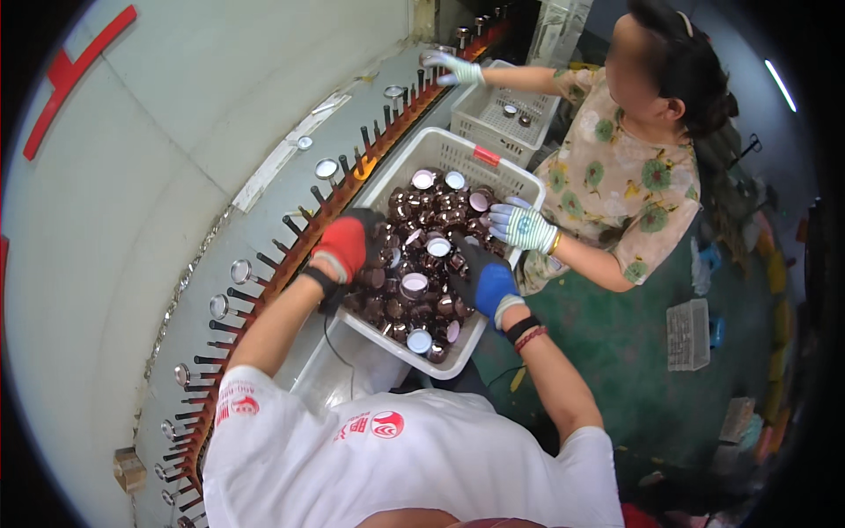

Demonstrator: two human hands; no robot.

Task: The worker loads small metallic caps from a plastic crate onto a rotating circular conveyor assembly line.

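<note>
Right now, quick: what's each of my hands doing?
Left hand, red glove: down among the dark caps in the white crate; grip cannot be told.
Right hand, blue glove: also among the caps; grip cannot be told.

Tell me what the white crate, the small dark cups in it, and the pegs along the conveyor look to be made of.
White crate: moulded plastic, matte, by its perforated lattice walls.
Dark cups: likely metal or coated glass with a glossy brown finish; they show bright highlights, and some have pale insides. The look leaves it open.
Pegs: probably dark metal rods on an orange rail; some carry shiny silvery caps.
</note>
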